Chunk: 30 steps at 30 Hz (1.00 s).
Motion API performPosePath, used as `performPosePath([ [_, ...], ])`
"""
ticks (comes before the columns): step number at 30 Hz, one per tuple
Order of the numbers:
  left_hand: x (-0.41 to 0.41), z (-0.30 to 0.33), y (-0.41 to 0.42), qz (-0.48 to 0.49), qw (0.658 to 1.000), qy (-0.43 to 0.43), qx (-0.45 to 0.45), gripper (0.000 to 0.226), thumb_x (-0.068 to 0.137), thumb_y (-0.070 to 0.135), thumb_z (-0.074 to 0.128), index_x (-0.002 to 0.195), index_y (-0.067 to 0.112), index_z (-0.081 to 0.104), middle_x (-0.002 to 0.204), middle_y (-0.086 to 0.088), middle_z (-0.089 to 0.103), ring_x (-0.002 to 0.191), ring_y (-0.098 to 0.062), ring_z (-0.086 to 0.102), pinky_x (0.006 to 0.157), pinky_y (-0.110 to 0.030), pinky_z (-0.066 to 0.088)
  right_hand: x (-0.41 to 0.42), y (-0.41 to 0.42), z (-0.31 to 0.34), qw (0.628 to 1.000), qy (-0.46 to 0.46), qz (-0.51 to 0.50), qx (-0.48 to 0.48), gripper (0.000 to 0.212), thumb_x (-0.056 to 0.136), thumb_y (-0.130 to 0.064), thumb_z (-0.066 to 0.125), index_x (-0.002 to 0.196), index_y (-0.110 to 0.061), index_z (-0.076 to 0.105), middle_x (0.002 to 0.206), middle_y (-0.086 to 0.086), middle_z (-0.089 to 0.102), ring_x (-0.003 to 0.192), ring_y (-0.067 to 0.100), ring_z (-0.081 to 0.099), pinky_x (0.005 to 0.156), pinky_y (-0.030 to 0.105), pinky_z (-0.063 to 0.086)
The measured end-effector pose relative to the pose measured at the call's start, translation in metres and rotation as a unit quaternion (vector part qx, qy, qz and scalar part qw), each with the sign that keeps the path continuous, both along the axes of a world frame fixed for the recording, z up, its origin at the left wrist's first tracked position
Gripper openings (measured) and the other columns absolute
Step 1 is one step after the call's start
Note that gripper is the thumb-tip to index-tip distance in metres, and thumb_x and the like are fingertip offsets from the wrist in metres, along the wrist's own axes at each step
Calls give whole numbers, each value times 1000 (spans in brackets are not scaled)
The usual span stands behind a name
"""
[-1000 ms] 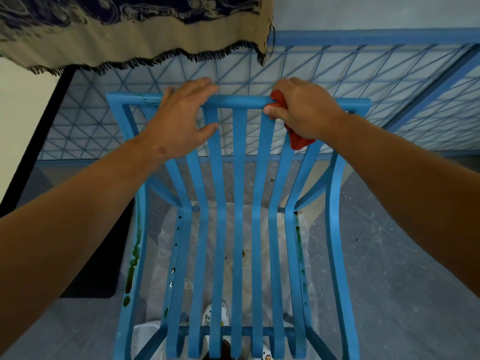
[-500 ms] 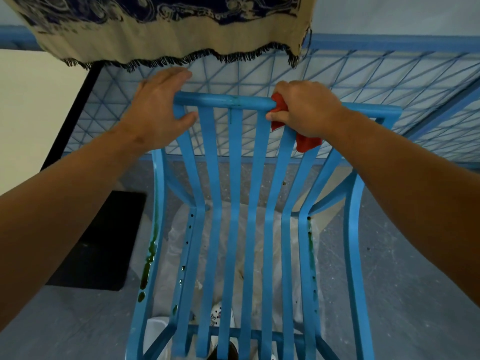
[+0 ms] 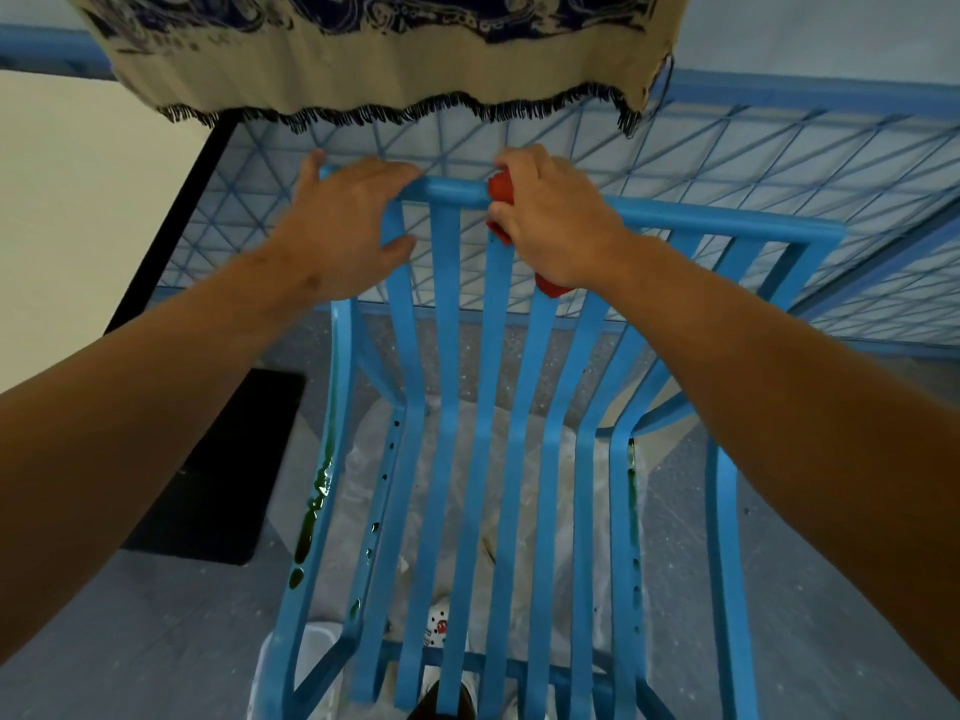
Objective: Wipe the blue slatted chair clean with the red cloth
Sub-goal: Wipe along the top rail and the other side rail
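The blue slatted chair (image 3: 498,407) fills the middle of the head view, its top rail running across between my hands. My left hand (image 3: 345,226) grips the left end of that rail. My right hand (image 3: 556,220) holds the red cloth (image 3: 501,192) bunched against the rail near its middle, with a bit of cloth showing below the palm. Dark green drips run down the chair's left side rail and one inner right rail.
A beige and navy fringed fabric (image 3: 395,59) hangs just above the chair. Behind the chair stands a blue wire mesh panel (image 3: 753,163). White plastic sheeting (image 3: 524,511) lies on the grey floor under the chair, a black mat (image 3: 223,485) at the left.
My right hand has slid the red cloth leftward along the top rail, closer to my left hand. The view has shifted so the chair sits further right.
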<state>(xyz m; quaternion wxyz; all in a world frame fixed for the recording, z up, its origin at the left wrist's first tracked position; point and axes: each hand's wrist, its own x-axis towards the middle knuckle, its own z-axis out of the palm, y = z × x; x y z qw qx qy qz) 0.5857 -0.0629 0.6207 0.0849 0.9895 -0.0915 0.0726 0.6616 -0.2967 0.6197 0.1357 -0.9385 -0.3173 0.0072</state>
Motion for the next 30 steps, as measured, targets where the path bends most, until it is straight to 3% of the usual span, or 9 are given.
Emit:
performPosePath([
  [3,0,-3,3,1,1000,-9,10,67,92,34,68,151,14,41,148,-11,52,136,-30,48,121,-61,12,2,-19,7,999,32,12,24,41,103,-37,54,139,-17,48,132,10,52,114,28,54,89,33,36],
  [10,7,-13,9,-4,1000,-22,-9,64,88,38,68,145,18,47,138,-7,59,127,-30,55,116,-56,21,4,-63,15,998,-19,-46,-45,43,104,-46,48,134,-16,53,127,14,60,108,36,60,85,41,44],
  [16,4,-16,11,-14,999,-13,-44,76,75,45,59,144,14,50,143,-5,56,130,-28,52,114,-52,27,7,-24,16,994,-10,-53,-95,31,107,-35,47,115,-5,52,109,17,56,94,37,56,75,41,40],
  [21,5,-17,16,-18,998,-6,-65,72,76,40,60,143,15,52,139,-3,60,127,-26,54,114,-51,29,8,22,11,999,25,-29,-25,27,106,-37,46,109,-10,53,101,6,50,86,23,49,74,35,33],
  [30,6,-12,16,-14,997,-10,-69,62,81,32,59,141,15,56,137,-6,63,123,-31,58,113,-59,28,4,-23,12,1000,23,11,1,34,101,-39,57,131,-23,54,120,4,59,104,22,57,86,36,43],
])
